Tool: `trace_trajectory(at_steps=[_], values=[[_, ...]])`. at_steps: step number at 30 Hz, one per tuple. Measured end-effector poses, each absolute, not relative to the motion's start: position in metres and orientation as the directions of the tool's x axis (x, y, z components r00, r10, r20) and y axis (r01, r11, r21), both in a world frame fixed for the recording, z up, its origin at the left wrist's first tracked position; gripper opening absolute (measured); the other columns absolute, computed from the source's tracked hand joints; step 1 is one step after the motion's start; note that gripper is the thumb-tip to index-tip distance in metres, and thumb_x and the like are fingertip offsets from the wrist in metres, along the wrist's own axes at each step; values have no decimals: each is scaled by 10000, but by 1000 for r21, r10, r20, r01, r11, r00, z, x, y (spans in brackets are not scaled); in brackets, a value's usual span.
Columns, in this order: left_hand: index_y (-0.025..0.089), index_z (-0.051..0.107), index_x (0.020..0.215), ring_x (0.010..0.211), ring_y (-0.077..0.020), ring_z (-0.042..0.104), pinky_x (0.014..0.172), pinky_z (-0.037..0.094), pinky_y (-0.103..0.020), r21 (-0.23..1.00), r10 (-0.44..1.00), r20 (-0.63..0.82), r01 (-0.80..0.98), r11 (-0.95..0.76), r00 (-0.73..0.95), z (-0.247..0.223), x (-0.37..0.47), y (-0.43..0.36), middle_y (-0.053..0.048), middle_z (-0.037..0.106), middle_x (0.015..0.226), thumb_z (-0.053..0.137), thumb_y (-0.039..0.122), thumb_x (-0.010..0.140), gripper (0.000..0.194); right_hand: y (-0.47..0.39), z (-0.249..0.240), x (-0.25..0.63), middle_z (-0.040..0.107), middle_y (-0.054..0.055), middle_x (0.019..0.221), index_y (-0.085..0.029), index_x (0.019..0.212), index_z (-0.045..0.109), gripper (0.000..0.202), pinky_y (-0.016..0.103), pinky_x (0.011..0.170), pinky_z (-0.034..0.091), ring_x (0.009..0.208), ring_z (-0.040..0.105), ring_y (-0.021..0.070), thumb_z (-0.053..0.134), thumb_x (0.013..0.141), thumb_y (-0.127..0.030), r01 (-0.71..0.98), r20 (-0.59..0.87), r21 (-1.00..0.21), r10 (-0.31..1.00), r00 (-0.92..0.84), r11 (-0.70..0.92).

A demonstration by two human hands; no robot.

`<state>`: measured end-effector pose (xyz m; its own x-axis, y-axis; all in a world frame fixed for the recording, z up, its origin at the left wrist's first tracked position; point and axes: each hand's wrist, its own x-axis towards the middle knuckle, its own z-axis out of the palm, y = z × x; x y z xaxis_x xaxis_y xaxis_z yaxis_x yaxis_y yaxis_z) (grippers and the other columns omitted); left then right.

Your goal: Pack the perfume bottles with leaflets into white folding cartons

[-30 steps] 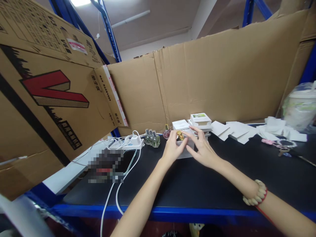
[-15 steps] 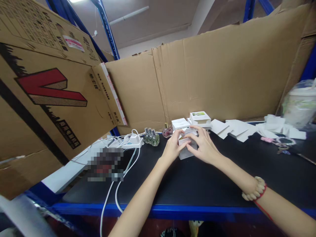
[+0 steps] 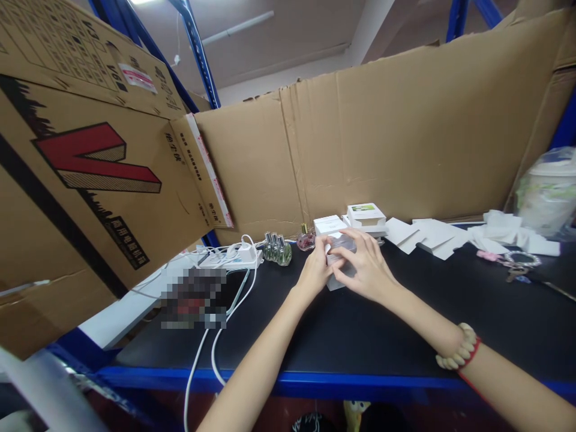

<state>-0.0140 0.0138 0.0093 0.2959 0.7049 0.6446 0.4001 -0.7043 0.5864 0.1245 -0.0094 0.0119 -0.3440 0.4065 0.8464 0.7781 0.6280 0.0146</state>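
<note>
Two hands close a small white box at frame centre, on a black bench w/ cardboard walls

Cardboard wall [image 3: 405, 138] fills upper frame; bench [image 3: 360, 336] below. Left hand [image 3: 315, 273] & right hand [image 3: 366, 270] both wrapped round the small white box [image 3: 338, 252], top flap looks nearly shut; finished boxes [image 3: 365, 215] stacked just behind, flat blanks [image 3: 427, 237] right, loose bottles [image 3: 278, 251] left, so more seems left

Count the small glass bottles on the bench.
4: three clear bottles clustered right of the power strip, and one pinkish bottle beside the left hand. More may be hidden behind the hands.
</note>
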Motion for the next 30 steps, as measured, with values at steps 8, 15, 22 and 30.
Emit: trace_trajectory(at_steps=[8, 15, 22, 30], values=[[223, 260, 945, 953, -197, 566, 825, 449, -345, 600, 700, 658, 368, -710, 277, 4, -14, 20, -86, 494, 1044, 563, 307, 778, 356, -5, 14, 130, 471, 115, 1171, -215, 849, 641, 193, 460, 911, 348, 1115, 412, 294, 496, 738, -279, 830, 846, -76, 477, -240, 552], [218, 284, 960, 1014, -213, 556, 876, 431, -361, 619, 721, 638, 376, -690, 271, 4, -20, 22, -112, 503, 1117, 568, 293, 773, 348, 2, 9, 136, 444, 95, 1168, -243, 935, 612, 237, 468, 923, 366, 1107, 420, 287, 477, 768, -344, 774, 806, -246, 567, -170, 583], [224, 323, 975, 883, -187, 596, 788, 450, -333, 624, 764, 613, 471, -624, 200, 8, -25, 23, -79, 566, 1062, 419, 325, 850, 187, 7, 9, 142, 458, 89, 1130, -261, 1093, 533, 315, 446, 921, 399, 1103, 456, 251, 367, 833, -321, 713, 804, -349, 586, -106, 609], [222, 367, 1041, 713, -174, 601, 679, 448, -309, 557, 785, 612, 652, -514, 96, 12, -25, 15, -27, 596, 883, 270, 306, 898, 193, 6, 14, 145, 567, 68, 943, -225, 827, 563, 213, 354, 684, 506, 873, 580, 217, 384, 826, -342, 670, 757, -502, 653, 35, 546]])
